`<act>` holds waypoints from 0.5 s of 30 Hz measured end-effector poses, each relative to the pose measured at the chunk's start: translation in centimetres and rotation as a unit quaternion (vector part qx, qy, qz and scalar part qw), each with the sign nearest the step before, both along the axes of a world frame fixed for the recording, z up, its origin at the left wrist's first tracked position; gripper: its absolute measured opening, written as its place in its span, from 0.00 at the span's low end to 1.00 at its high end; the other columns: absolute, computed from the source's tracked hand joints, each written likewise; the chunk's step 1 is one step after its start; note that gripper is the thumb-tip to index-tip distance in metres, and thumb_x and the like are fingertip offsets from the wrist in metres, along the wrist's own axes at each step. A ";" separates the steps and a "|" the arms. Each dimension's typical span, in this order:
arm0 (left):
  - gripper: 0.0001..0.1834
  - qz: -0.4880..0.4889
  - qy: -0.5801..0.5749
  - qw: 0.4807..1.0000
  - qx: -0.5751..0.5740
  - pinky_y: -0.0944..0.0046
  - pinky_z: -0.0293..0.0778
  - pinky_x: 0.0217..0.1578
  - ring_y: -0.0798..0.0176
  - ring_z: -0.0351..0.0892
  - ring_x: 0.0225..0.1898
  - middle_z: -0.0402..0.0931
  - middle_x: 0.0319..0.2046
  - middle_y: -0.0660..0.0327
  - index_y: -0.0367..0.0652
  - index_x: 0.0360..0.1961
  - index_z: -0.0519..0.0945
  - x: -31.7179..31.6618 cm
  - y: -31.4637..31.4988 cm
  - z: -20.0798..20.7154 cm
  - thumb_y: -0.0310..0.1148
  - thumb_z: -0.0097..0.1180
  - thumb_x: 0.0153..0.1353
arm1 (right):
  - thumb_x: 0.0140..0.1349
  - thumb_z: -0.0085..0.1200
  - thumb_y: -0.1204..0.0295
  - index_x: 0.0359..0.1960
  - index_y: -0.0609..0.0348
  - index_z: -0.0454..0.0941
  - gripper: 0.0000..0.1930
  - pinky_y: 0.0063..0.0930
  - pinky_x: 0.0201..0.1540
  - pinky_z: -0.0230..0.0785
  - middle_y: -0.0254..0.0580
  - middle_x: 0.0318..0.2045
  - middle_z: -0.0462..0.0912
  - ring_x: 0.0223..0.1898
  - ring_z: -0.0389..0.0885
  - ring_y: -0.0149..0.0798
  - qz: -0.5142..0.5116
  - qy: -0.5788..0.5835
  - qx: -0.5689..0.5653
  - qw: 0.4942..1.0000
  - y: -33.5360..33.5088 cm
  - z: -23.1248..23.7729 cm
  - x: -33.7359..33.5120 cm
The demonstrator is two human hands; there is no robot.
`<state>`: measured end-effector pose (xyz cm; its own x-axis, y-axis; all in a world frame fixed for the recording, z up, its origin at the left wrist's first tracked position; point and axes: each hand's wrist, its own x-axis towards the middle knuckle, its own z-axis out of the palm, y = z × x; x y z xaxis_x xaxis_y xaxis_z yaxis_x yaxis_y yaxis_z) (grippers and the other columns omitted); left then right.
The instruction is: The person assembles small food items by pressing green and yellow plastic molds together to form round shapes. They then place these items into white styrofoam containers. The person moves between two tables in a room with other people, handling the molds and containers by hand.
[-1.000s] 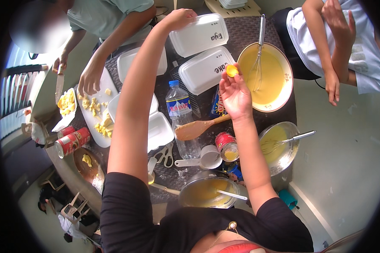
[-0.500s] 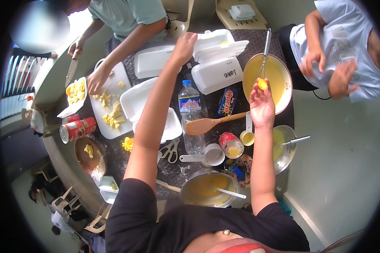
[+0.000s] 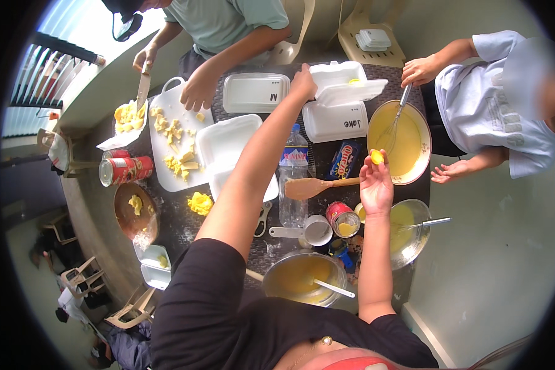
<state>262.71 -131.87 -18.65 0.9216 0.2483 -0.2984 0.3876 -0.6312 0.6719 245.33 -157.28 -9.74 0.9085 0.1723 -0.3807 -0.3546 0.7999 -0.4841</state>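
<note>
My left hand [image 3: 303,84] reaches far across the table, its fingers closed at the left edge of an open white foam food box [image 3: 330,73]. A bit of yellow shows inside that box. My right hand [image 3: 376,190] is raised, palm up, pinching a small rounded yellow piece [image 3: 377,156] at the fingertips. Just beyond it stands a large bowl [image 3: 425,161] of yellow batter. A whisk [image 3: 402,106] dips into that batter, held by a co-worker's hand [image 3: 420,71]. Beside my right wrist lie a wooden spatula [image 3: 308,188] and an opened red can [image 3: 342,219].
A water bottle [image 3: 293,203] stands mid-table, near a measuring cup [image 3: 317,230]. Glass bowls [image 3: 413,250] with batter sit at the near right. Another co-worker's knife [image 3: 143,91] is over a foam tray of yellow pieces, beside a white cutting board [image 3: 166,179].
The view has shifted, moving the table rightward. The right co-worker has taken hold of the whisk. The other co-worker's knife has come over the foam tray. My hands keep their holds.
</note>
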 end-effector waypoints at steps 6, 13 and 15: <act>0.29 0.109 -0.044 0.980 -0.160 0.59 0.80 0.29 0.44 0.81 0.33 0.75 0.40 0.39 0.37 0.55 0.59 -1.1 0.1 2.8 0.19 0.49 0.49 | 0.61 0.51 0.76 0.53 0.57 0.68 0.17 0.27 0.48 0.73 0.43 0.47 0.76 0.47 0.76 0.35 -0.002 -0.019 -0.012 1.000 0.3 1.5 -0.2; 0.32 0.093 -0.120 0.962 -0.228 0.59 0.81 0.26 0.51 0.81 0.34 0.74 0.42 0.42 0.40 0.60 0.55 -4.7 3.4 5.7 0.20 0.46 0.52 | 0.60 0.52 0.76 0.53 0.57 0.67 0.19 0.29 0.47 0.75 0.45 0.47 0.76 0.47 0.77 0.38 0.011 -0.061 -0.005 0.998 -0.5 4.7 -1.1; 0.32 0.077 -0.117 0.953 -0.268 0.59 0.81 0.27 0.54 0.80 0.35 0.73 0.42 0.44 0.43 0.61 0.54 -7.0 4.2 6.8 0.21 0.45 0.53 | 0.60 0.52 0.75 0.54 0.57 0.65 0.20 0.30 0.46 0.77 0.46 0.47 0.76 0.46 0.78 0.39 0.019 -0.084 -0.037 0.996 -0.9 7.1 -1.3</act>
